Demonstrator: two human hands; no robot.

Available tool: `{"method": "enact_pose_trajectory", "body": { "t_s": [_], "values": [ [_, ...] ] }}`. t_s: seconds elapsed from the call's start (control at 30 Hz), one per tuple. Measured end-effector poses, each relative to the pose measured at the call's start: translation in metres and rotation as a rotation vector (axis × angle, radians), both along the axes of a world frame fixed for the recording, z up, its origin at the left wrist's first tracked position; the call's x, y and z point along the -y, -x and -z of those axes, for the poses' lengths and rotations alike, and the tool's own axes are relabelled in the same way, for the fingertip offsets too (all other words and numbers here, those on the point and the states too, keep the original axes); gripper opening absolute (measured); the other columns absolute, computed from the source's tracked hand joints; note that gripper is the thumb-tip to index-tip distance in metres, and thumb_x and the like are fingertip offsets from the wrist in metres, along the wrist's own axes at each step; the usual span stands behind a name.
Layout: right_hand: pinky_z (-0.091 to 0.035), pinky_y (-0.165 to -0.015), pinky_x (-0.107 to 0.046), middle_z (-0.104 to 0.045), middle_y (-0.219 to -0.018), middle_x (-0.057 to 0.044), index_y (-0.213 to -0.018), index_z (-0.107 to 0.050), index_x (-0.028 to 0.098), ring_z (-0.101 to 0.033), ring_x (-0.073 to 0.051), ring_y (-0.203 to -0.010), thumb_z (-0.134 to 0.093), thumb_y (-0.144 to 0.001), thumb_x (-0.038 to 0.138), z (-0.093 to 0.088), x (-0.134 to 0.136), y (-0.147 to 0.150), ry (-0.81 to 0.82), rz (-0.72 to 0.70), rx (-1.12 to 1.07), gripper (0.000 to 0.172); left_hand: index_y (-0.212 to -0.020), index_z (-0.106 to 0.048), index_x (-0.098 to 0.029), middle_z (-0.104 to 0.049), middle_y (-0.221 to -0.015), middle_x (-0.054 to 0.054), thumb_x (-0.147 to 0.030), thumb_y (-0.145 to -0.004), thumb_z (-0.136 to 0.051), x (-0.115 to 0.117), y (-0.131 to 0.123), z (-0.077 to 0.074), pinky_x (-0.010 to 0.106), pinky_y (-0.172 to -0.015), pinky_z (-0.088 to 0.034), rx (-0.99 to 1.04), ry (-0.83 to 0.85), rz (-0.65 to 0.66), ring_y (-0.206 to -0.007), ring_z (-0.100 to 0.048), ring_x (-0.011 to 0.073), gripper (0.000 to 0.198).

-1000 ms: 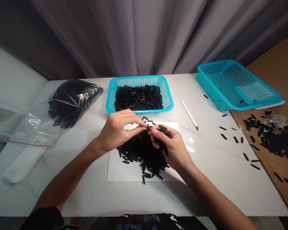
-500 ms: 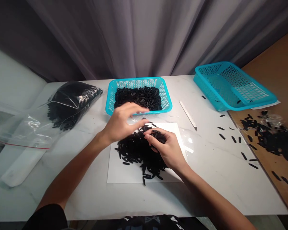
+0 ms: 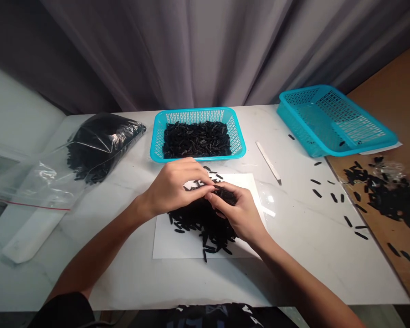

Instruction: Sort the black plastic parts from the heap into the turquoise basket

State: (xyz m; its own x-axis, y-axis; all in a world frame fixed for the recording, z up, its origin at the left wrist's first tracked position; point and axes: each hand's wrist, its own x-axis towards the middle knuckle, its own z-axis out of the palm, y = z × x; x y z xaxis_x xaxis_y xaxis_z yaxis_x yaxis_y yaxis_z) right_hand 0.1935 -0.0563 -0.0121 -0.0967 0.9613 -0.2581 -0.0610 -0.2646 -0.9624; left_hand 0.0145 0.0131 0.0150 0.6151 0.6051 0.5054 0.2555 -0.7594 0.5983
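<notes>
A heap of small black elongated pieces [image 3: 201, 223] lies on a white sheet [image 3: 164, 246] in front of me. Above the heap, my right hand [image 3: 237, 207] has its fingers curled around some black pieces. My left hand [image 3: 177, 187] meets it, thumb and fingertips pinched together at the right hand's fingertips. What the left fingertips pinch is too small to make out. Just behind the hands stands a blue plastic basket [image 3: 153, 141], part filled with the same black pieces.
At the left a clear zip bag [image 3: 105, 141] full of black pieces lies by a white plastic object [image 3: 34, 237]. A white pen-like tool [image 3: 268, 161] rests right of the basket. Another blue basket [image 3: 307, 141] stands far right, near scattered pieces on a brown board [image 3: 382, 232].
My left hand has come down and right, and its thumb and fingers have closed at the right fingertips. My right hand has stayed almost in place.
</notes>
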Motion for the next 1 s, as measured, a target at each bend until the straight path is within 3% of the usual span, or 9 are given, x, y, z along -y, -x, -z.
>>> {"method": "enact_pose_trajectory", "body": {
  "t_s": [0.47,0.6,0.67,0.73,0.8,0.83,0.9,1.0],
  "values": [
    [-0.035,-0.049,-0.025,-0.055,-0.069,0.001,-0.087,-0.073,0.02,-0.042,-0.011,-0.056,-0.073,-0.085,0.048,0.001,-0.001,-0.001,0.022,-0.022,-0.038,0.028,-0.08,-0.073,-0.018,-0.077,-0.079,0.003,-0.019,-0.085,-0.075,0.002,0.005,-0.011,0.03,-0.072,-0.053,0.022,0.02,-0.037,-0.074,-0.068,0.0164,0.005],
    [-0.036,-0.049,-0.023,-0.055,-0.07,0.0,-0.09,-0.074,0.02,-0.044,-0.012,-0.059,-0.074,-0.084,0.046,0.003,0.0,-0.001,0.032,-0.019,-0.03,0.027,-0.078,-0.073,-0.017,-0.077,-0.077,0.003,-0.019,-0.085,-0.075,-0.003,0.005,-0.007,0.029,-0.071,-0.053,0.034,-0.017,-0.065,-0.072,-0.068,0.0156,0.007],
    [-0.036,-0.048,-0.023,-0.055,-0.068,0.001,-0.091,-0.075,0.02,-0.046,-0.012,-0.06,-0.075,-0.084,0.045,0.004,0.0,-0.001,0.036,-0.023,-0.026,0.026,-0.076,-0.073,-0.017,-0.077,-0.076,0.002,-0.019,-0.085,-0.074,-0.014,0.006,0.001,0.03,-0.073,-0.053,0.04,-0.093,-0.199,-0.072,-0.068,0.0156,0.01],
    [-0.036,-0.049,-0.023,-0.054,-0.065,0.001,-0.092,-0.075,0.02,-0.047,-0.012,-0.06,-0.075,-0.084,0.043,0.004,0.0,-0.001,0.036,-0.026,-0.025,0.025,-0.077,-0.074,-0.017,-0.077,-0.079,0.003,-0.019,-0.087,-0.072,-0.028,0.008,0.011,0.031,-0.077,-0.052,0.034,-0.176,-0.426,-0.075,-0.068,0.0166,0.01],
    [-0.037,-0.049,-0.023,-0.053,-0.064,0.001,-0.092,-0.076,0.02,-0.048,-0.012,-0.06,-0.075,-0.084,0.042,0.005,0.0,0.0,0.033,-0.028,-0.019,0.023,-0.093,-0.076,-0.017,-0.078,-0.094,0.005,-0.021,-0.088,-0.071,-0.039,0.009,0.018,0.032,-0.079,-0.052,0.008,-0.186,-0.585,-0.086,-0.068,0.0192,0.008],
    [-0.037,-0.049,-0.023,-0.054,-0.065,0.001,-0.093,-0.076,0.021,-0.048,-0.012,-0.06,-0.075,-0.084,0.042,0.005,0.0,0.0,0.034,-0.03,-0.011,0.023,-0.104,-0.075,-0.017,-0.076,-0.103,0.007,-0.022,-0.087,-0.072,-0.041,0.009,0.019,0.032,-0.078,-0.053,-0.006,-0.16,-0.596,-0.091,-0.067,0.02,0.018],
    [-0.038,-0.05,-0.023,-0.056,-0.067,0.001,-0.094,-0.076,0.021,-0.049,-0.012,-0.059,-0.076,-0.083,0.041,0.005,0.0,0.0,0.034,-0.036,0.014,0.023,-0.117,-0.071,-0.017,-0.074,-0.11,0.007,-0.023,-0.086,-0.074,-0.037,0.008,0.016,0.031,-0.078,-0.053,-0.039,-0.083,-0.448,-0.095,-0.066,0.02,0.032],
    [-0.038,-0.05,-0.023,-0.056,-0.069,0.001,-0.095,-0.076,0.019,-0.047,-0.011,-0.058,-0.076,-0.083,0.037,0.004,0.0,0.0,0.012,-0.054,0.045,0.021,-0.11,-0.073,-0.02,-0.073,-0.105,0.006,-0.022,-0.088,-0.072,-0.021,0.004,0.004,0.031,-0.086,-0.053,-0.097,-0.017,-0.046,-0.097,-0.064,0.0185,0.022]
  ]
}}
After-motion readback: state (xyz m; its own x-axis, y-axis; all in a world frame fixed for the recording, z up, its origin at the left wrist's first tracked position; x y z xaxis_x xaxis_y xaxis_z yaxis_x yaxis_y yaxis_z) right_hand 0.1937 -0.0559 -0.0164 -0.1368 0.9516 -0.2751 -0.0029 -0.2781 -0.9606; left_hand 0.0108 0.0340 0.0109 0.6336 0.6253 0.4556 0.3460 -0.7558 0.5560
